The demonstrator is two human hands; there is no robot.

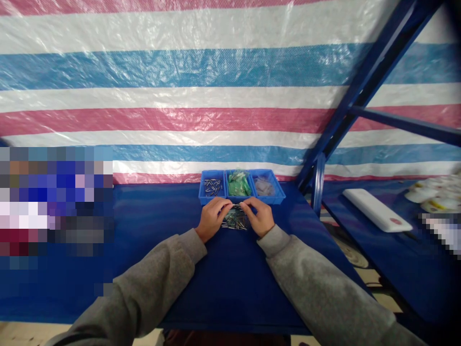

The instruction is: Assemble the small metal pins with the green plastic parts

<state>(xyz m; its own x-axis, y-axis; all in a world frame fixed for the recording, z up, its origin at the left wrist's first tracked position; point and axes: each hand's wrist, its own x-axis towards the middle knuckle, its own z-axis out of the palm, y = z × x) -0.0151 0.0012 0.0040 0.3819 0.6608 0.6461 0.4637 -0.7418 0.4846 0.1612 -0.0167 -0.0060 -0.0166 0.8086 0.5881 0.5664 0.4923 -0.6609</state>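
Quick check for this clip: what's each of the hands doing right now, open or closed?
Left hand: fingers curled above the pile of metal pins; cannot tell whether it holds one.
Right hand: same, fingers curled; cannot tell.

My left hand [212,219] and right hand [261,217] meet over a loose pile of metal pins [235,219] on a blue table [162,230], just in front of a blue three-compartment parts tray [211,173].

No legible text, red mark [395,221] on white oblong case [376,210] too small to read, yellow print on white round items [435,205] blurred, unreadable
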